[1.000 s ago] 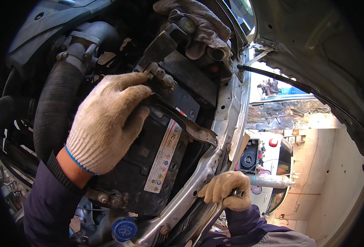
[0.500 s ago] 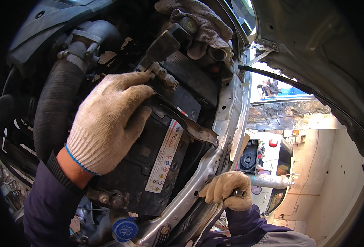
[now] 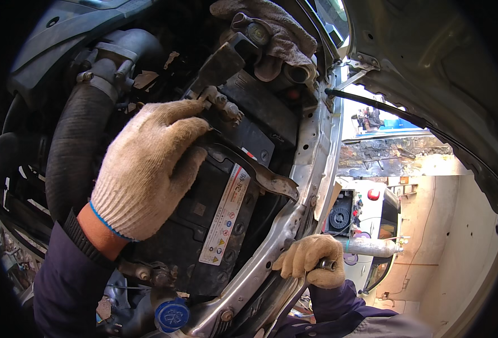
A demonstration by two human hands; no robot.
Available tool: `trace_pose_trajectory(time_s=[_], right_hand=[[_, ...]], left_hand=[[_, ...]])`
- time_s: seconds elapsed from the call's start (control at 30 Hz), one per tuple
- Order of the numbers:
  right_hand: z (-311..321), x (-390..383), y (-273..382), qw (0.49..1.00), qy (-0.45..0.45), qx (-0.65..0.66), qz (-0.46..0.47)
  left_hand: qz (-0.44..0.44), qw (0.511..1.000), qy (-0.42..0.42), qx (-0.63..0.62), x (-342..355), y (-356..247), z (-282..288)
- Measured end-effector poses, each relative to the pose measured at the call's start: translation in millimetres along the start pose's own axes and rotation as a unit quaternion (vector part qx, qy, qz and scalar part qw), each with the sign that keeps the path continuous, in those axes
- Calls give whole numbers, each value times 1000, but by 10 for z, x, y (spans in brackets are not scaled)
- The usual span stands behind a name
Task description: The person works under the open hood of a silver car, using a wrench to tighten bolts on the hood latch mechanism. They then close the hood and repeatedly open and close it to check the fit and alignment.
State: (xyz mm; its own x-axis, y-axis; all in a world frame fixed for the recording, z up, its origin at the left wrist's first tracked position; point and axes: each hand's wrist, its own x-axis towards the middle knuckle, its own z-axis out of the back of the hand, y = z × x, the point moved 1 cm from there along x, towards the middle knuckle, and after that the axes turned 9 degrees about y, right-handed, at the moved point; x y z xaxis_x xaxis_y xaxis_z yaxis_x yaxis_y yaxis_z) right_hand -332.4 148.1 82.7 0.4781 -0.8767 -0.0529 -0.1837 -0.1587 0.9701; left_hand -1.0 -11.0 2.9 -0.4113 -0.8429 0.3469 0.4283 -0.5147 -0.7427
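Note:
Under a raised hood, my left hand (image 3: 147,163), in a cream knit glove, reaches over a black car battery (image 3: 249,211). Its curled fingertips touch the area beside a battery terminal clamp (image 3: 222,103) and a black hold-down bracket (image 3: 263,174); anything pinched between them is hidden. My right hand (image 3: 305,262), also gloved, is closed around a short metal tool (image 3: 328,265), perhaps a socket wrench, above the front metal rail (image 3: 305,163). Most of the tool is covered by the fingers.
A ribbed hose (image 3: 77,141) runs left of the battery, and a blue cap (image 3: 171,314) sits below. A cloth (image 3: 282,42) lies at the top. The hood (image 3: 429,67) and its strut (image 3: 384,107) overhang the right. Beyond are a gas cylinder (image 3: 370,248) and white vehicle (image 3: 384,208).

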Motion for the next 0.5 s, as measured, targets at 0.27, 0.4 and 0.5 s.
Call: trace_pose_trajectory(time_s=[0.27, 0.4, 0.5], right_hand=[[-2, -15, 3, 1000, -5, -9, -4], [5, -10, 0, 1000, 2, -11, 0], [12, -4, 0, 1000, 6, -10, 3]], left_hand=[[-4, 1000, -2, -2, -3, 8, -3], [-2, 1000, 1, -12, -8, 10, 1], [-3, 1000, 1, -8, -4, 7, 0]])
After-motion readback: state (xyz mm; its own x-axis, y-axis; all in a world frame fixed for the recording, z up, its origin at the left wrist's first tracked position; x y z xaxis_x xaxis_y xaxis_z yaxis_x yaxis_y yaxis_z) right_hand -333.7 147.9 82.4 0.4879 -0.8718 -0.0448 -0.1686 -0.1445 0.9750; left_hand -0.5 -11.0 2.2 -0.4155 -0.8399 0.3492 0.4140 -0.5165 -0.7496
